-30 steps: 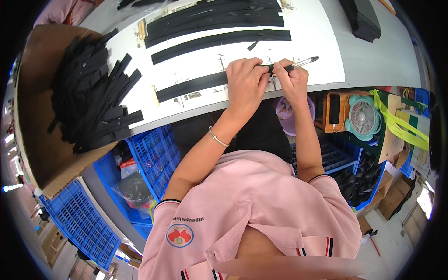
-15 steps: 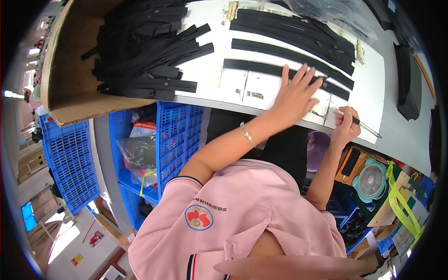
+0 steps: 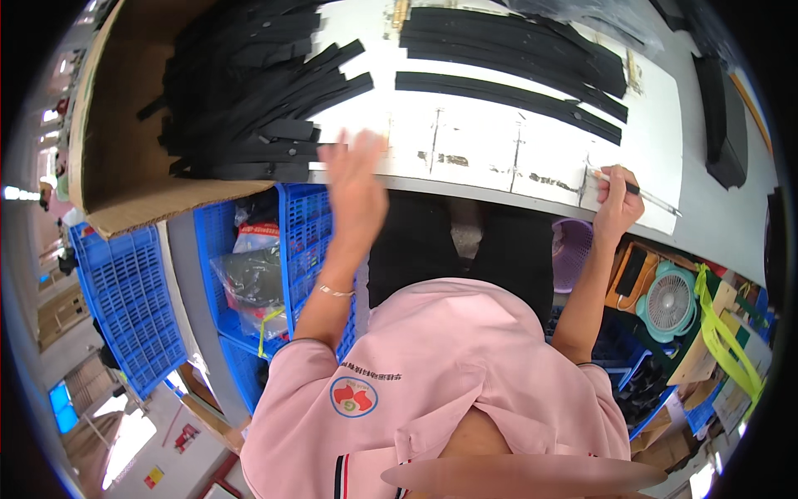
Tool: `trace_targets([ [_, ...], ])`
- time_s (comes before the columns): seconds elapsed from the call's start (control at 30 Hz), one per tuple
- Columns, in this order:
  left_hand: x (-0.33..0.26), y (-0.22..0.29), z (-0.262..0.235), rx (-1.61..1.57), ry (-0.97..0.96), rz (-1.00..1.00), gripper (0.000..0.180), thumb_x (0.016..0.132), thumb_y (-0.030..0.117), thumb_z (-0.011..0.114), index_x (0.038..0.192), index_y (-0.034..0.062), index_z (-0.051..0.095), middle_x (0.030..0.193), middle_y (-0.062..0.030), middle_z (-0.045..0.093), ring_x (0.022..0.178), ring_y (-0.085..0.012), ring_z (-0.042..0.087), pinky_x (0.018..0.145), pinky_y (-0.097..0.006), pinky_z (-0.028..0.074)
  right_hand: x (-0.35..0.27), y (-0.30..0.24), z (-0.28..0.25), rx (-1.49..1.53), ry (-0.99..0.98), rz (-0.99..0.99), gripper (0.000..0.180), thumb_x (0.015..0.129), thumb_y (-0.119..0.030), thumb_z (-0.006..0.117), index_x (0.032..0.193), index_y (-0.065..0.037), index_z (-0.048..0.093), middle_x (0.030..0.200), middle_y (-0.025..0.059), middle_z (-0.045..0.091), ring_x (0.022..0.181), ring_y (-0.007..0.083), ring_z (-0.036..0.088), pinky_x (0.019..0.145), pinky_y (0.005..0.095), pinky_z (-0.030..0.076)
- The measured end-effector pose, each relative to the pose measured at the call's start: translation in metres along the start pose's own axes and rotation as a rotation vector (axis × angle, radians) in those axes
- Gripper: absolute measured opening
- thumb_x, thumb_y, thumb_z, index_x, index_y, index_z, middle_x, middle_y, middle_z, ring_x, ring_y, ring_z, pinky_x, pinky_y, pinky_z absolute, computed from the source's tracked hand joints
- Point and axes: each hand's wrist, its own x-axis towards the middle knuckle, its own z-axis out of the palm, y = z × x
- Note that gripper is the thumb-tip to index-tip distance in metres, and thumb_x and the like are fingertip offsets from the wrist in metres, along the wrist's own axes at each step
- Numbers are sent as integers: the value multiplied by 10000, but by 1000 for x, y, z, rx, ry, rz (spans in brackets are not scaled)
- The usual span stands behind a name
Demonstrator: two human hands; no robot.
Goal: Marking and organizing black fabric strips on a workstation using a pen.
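Observation:
My left hand (image 3: 357, 187) is at the near edge of the white board (image 3: 474, 145), beside the pile of black fabric strips (image 3: 249, 91). Its fingers are stretched out and blurred at the tips, with nothing visible in them. A slim pen (image 3: 633, 189) with a black section and a clear end is held in my right hand (image 3: 615, 204), over the board's near right part. On the board, a single black strip (image 3: 499, 93) lies lengthwise, just nearer to me than a band of side-by-side black strips (image 3: 507, 41). Dark marks and thin lines show on the bare board.
An open cardboard box (image 3: 125, 125) stands at the left, under part of the pile. Blue plastic crates (image 3: 303, 241) are below the table edge. A purple basket (image 3: 572, 249), a small teal fan (image 3: 667, 301) and a long black case (image 3: 721, 125) are on the right.
My left hand has left the nearest strip and swung left to the pile. That strip now lies farther from me, closer to the others. My right hand keeps the pen at nearly the same place.

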Motion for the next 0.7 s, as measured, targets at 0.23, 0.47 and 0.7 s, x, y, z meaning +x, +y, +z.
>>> trace_targets([
  [0.23,-21,-67,-35,170,109,-62,286,911,-12,647,1162,91,740,1246,-69,707,1355,-317,541,1232,-561,196,0,-4,3,3,-17,48,211,1010,-167,653,911,-2,740,771,17,690,610,22,508,529,187,365],
  [0.47,-1,-37,-20,-4,188,-82,141,910,43,701,1038,83,744,1137,-55,742,1242,-267,634,1222,-522,244,-1,-10,7,6,-15,11,199,1004,-151,657,913,-2,752,763,9,684,627,27,524,559,204,395],
  [0.7,39,85,59,-236,-10,182,224,986,116,618,1169,110,747,1301,-98,686,1332,-279,571,1210,-506,239,-13,-30,18,-32,-58,-1,232,1043,-156,610,1230,-52,699,774,9,679,624,46,534,562,230,431],
])
